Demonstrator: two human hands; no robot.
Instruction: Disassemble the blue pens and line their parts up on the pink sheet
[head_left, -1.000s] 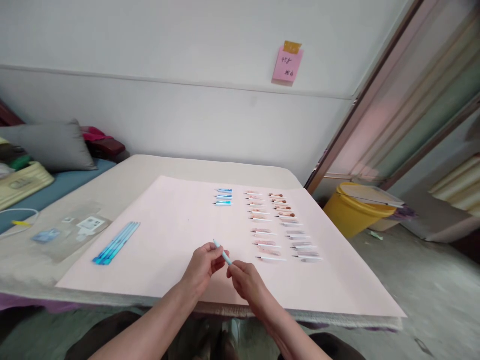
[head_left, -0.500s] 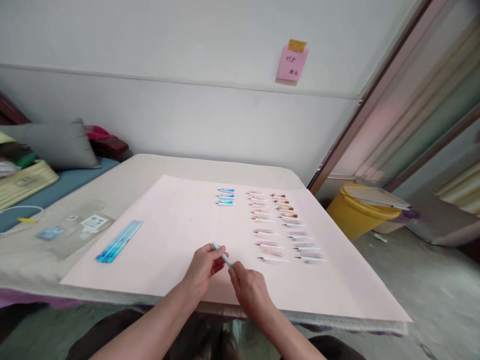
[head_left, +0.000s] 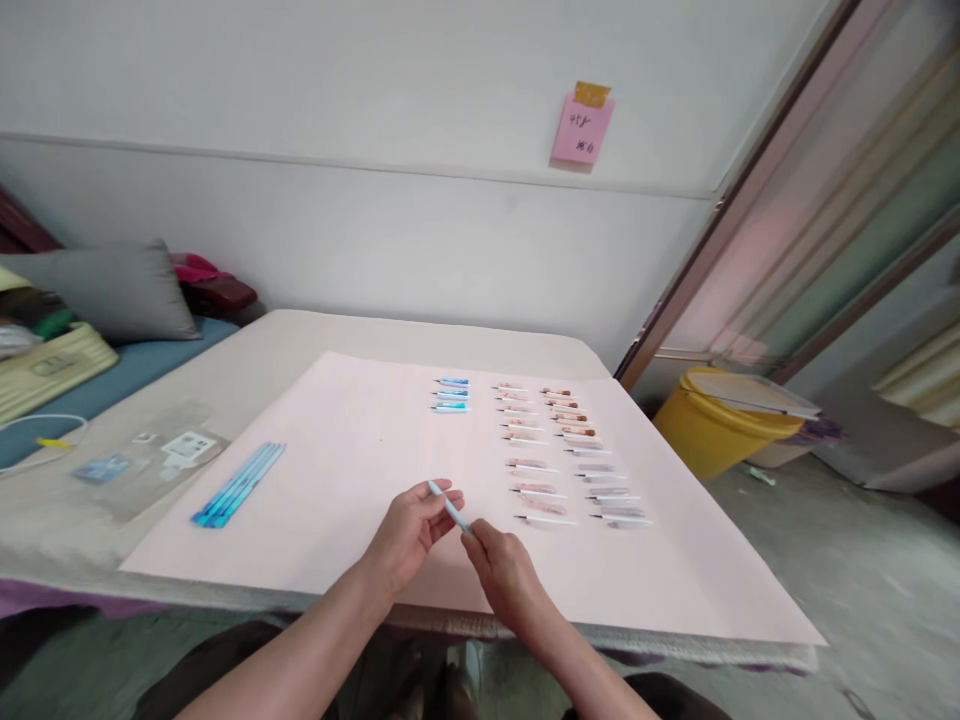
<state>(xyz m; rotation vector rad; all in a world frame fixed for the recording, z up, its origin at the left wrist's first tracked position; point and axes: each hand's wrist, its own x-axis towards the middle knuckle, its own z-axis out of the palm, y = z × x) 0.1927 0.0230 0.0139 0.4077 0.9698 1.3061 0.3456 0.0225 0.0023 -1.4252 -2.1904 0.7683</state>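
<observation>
Low over the near part of the bench (head_left: 420,337), the left hand (head_left: 405,535) and the right hand (head_left: 506,570) share one slim pale-blue pen (head_left: 455,514) — the left curls loosely round its upper part, while the right pinches the lower end. The pen slants down to the right, above a pale pink sheet (head_left: 337,440) that covers much of the bench. To the left on that sheet, bright blue pens (head_left: 238,487) lie side by side, touching. To the right, thin white refills with dark tips lie next to parts in two columns: pinkish parts (head_left: 536,489) in the inner one, grey parts (head_left: 596,468) and, farther up, brown parts (head_left: 574,417) in the outer one. A clear plastic bag (head_left: 161,470) rests left of the sheet. Beyond the hands, three blue parts (head_left: 451,394) form a short column. Farther off stand a yellow bin (head_left: 690,425) at right and a grey cushion (head_left: 124,295) at left — then the white wall (head_left: 360,240), with a pink note (head_left: 583,130) taped up.
</observation>
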